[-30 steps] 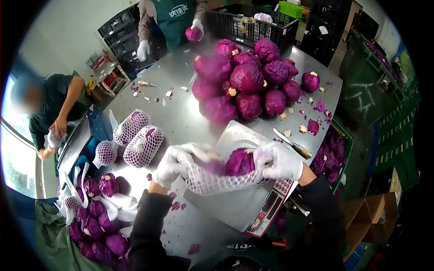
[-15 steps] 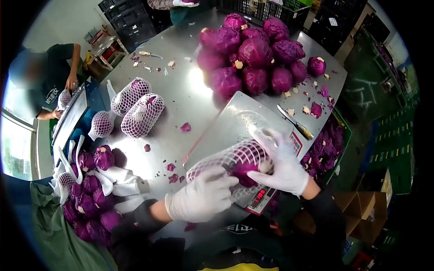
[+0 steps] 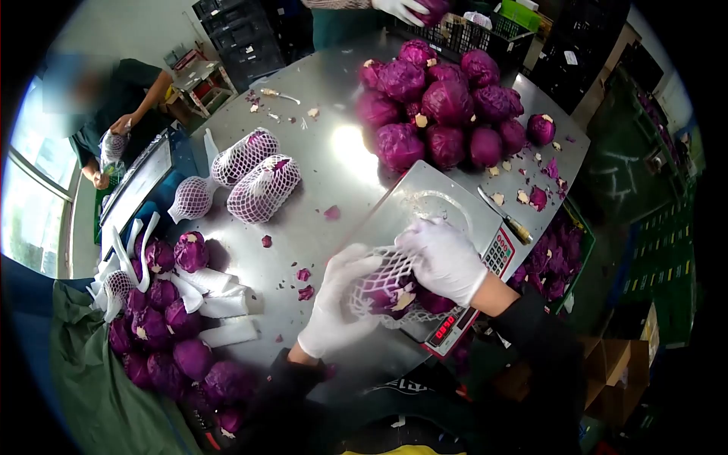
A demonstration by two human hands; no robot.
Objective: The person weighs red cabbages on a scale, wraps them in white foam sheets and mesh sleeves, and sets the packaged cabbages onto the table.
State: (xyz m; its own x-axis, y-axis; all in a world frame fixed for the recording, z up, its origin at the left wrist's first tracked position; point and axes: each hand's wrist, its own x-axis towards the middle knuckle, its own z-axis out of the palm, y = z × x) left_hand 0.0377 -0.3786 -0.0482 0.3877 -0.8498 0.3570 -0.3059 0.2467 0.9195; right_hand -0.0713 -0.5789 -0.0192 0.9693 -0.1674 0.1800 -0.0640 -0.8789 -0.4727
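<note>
My left hand [image 3: 341, 299], in a white glove, wraps the left side of a red cabbage [image 3: 383, 301] that sits partly inside a white foam net sleeve [image 3: 396, 267]. My gloved right hand [image 3: 444, 258] grips the sleeve's upper right part, its fingertips partly hidden. Another purple cabbage surface [image 3: 434, 301] shows under the right wrist. Both hands are over a flat scale [image 3: 379, 227] with a red digital display [image 3: 444, 334]. A knife with a wooden handle [image 3: 504, 216] lies just beyond the scale's right edge.
A pile of red cabbages [image 3: 447, 102] stands at the back of the metal table [image 3: 303, 167]. Netted cabbages [image 3: 264, 189] lie left, above loose cabbages [image 3: 163, 326] and foam sleeves [image 3: 220, 303]. A crate of purple leaves [image 3: 557, 250] is at right. Two co-workers handle cabbages.
My hands have turned the netted bundle from lying lengthwise to end-up, a cut stem now showing. My right hand has shifted onto the net. The scale's reading has changed.
</note>
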